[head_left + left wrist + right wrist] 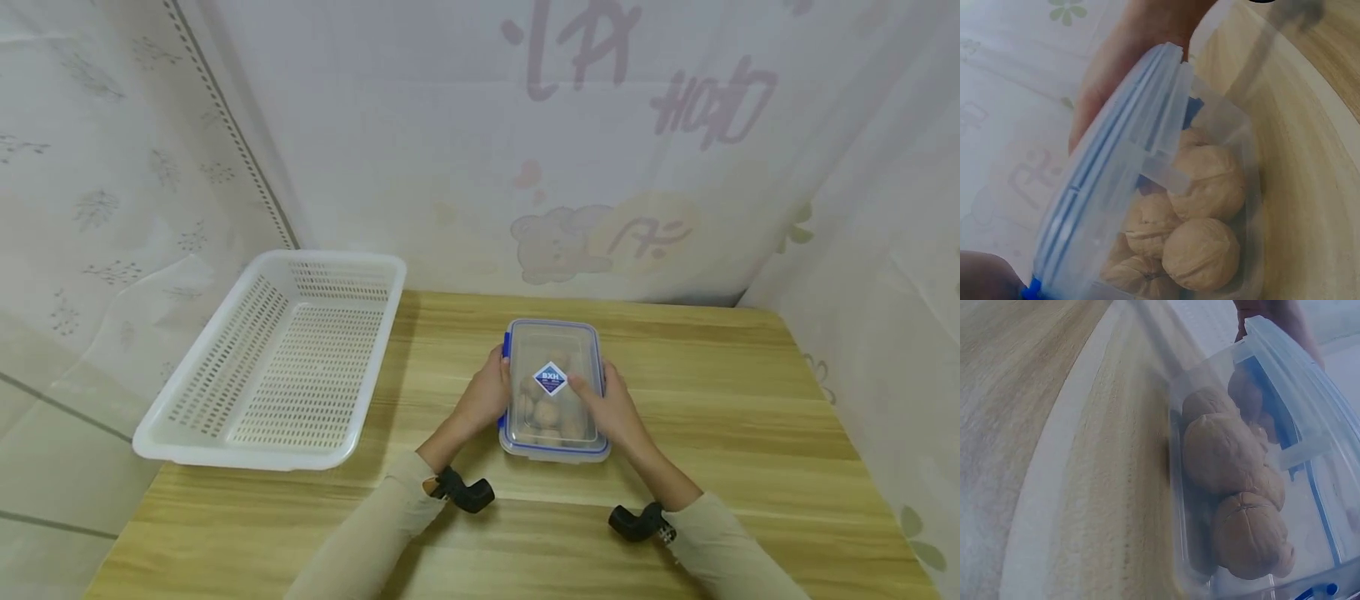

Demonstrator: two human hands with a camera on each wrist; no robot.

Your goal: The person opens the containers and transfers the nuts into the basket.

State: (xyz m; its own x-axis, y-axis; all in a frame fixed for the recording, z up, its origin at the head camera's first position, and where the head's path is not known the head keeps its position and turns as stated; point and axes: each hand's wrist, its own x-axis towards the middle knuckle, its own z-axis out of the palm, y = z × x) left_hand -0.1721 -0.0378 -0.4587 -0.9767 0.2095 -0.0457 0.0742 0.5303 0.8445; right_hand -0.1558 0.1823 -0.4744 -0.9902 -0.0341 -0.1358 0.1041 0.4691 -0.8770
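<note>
A clear plastic food container (542, 343) with a blue-edged lid stands on the table, lid on top. A blue and white diamond label (551, 377) sits on the lid. Inside, several walnuts (1200, 253) show through the wall, also in the right wrist view. My left hand (482, 393) grips the container's left side, beside a blue latch (506, 344). On the other side, my right hand (617, 410) holds the right edge, its thumb over the lid near the label. Part of the right hand's fingers is hidden behind the container's side.
A white slotted plastic basket (384, 342) sits at the left of the wooden table (712, 400), with nothing in it. Pale printed sheets (420, 167) hang behind the table and at both sides. Black mounts (468, 493) are strapped to both wrists.
</note>
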